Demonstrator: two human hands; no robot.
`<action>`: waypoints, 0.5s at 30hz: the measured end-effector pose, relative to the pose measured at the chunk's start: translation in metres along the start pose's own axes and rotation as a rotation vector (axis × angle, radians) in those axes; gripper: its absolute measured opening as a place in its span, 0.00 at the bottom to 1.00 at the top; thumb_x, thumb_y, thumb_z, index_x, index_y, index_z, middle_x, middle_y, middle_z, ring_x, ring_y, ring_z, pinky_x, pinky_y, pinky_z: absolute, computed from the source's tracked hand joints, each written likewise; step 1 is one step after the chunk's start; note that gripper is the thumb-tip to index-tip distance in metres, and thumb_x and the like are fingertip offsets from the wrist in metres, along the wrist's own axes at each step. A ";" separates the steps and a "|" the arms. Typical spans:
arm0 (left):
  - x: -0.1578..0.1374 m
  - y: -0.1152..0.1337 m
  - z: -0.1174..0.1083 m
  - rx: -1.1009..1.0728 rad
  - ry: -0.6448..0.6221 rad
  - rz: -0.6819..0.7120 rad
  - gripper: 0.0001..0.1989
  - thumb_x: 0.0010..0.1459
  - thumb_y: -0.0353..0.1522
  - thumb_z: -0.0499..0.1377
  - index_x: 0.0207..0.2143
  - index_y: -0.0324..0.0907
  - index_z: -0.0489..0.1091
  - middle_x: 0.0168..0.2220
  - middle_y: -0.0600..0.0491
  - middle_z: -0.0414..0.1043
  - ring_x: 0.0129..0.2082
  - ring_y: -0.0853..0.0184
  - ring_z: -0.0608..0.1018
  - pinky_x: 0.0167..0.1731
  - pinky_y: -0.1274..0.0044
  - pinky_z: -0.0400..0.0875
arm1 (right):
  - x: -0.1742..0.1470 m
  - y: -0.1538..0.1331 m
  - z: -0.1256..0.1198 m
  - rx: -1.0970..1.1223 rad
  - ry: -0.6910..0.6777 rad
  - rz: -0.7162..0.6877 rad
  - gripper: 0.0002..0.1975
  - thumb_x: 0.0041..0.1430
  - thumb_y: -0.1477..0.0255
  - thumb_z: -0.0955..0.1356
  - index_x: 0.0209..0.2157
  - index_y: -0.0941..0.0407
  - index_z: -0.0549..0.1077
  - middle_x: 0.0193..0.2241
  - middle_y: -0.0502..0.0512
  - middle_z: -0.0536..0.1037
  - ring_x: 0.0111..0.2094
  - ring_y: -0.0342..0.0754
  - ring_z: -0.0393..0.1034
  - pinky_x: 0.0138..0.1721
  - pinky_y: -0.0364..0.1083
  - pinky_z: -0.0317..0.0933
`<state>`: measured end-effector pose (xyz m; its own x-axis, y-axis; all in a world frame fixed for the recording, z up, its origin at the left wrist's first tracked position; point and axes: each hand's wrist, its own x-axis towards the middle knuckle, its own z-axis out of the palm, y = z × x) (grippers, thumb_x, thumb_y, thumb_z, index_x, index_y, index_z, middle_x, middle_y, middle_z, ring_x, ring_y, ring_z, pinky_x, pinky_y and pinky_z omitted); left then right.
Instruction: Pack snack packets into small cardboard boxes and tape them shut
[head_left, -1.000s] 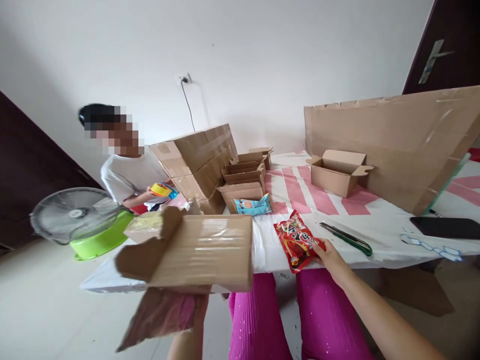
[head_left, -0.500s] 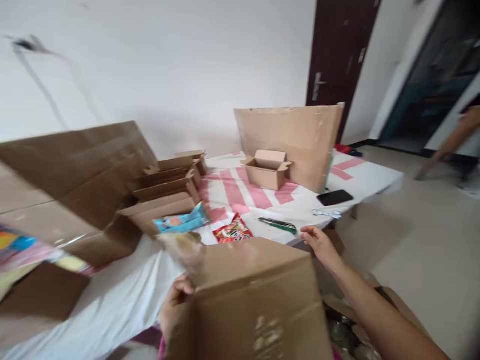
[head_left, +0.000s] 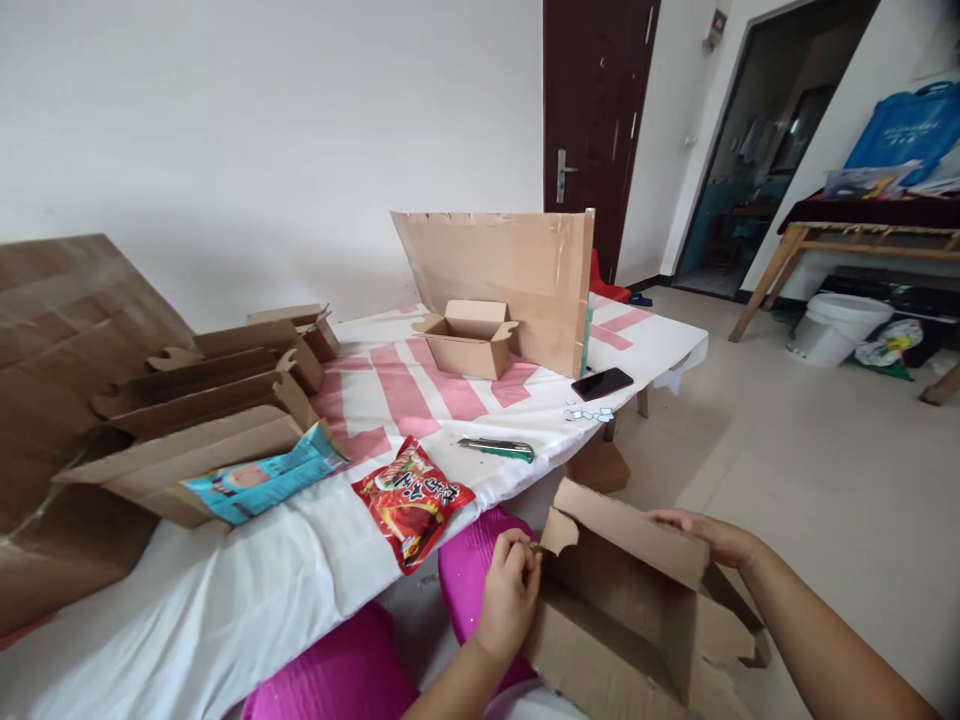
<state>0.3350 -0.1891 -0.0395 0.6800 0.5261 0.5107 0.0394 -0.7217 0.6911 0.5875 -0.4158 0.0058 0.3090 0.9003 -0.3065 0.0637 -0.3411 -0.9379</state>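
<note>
An open cardboard box [head_left: 622, 610] is tilted over my lap, its inside facing me and its flaps standing out. My left hand [head_left: 514, 585] has its fingers curled on the box's left end, by a small notched flap. On the far right edge lies my right hand [head_left: 712, 537], holding the box with its fingers partly hidden behind the wall. A red snack packet [head_left: 414, 503] rests on the table edge to the left. Beyond it lies a green box cutter [head_left: 496, 449], apart from both hands, its blade end pointing left.
Several small open boxes [head_left: 217, 385] and a blue snack packet [head_left: 266, 475] are at left. Farther back, another small box [head_left: 469, 340] stands before a large cardboard panel [head_left: 502, 260]. A black phone [head_left: 602, 384] lies near the right edge of the cloth-covered table [head_left: 247, 590].
The cardboard box has moved right and down, with its open inside now showing. My right hand, free before, is now on the box. The view has turned right.
</note>
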 end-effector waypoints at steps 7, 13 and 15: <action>-0.024 -0.019 0.013 -0.015 -0.090 0.035 0.09 0.60 0.26 0.52 0.27 0.43 0.62 0.36 0.49 0.69 0.36 0.67 0.76 0.37 0.75 0.74 | 0.021 -0.007 0.047 -0.567 -0.282 0.252 0.54 0.32 0.55 0.77 0.62 0.58 0.61 0.58 0.68 0.68 0.56 0.62 0.65 0.55 0.54 0.58; -0.027 -0.034 0.011 -0.061 -0.097 -0.051 0.06 0.60 0.28 0.55 0.40 0.42 0.66 0.49 0.43 0.68 0.42 0.64 0.77 0.40 0.71 0.76 | 0.043 0.045 0.079 -0.526 0.214 0.329 0.25 0.34 0.73 0.76 0.40 0.56 0.75 0.35 0.58 0.80 0.43 0.63 0.73 0.46 0.54 0.62; -0.028 -0.042 0.005 -0.050 -0.068 -0.112 0.09 0.60 0.29 0.55 0.45 0.41 0.65 0.50 0.41 0.67 0.38 0.65 0.78 0.37 0.71 0.77 | 0.053 0.061 0.059 -0.423 0.286 0.364 0.13 0.37 0.76 0.75 0.29 0.56 0.75 0.26 0.54 0.78 0.37 0.60 0.74 0.41 0.52 0.64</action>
<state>0.3176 -0.1760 -0.0856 0.7215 0.5691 0.3943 0.0822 -0.6359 0.7674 0.5519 -0.3734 -0.0770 0.6198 0.6180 -0.4836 0.2587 -0.7427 -0.6176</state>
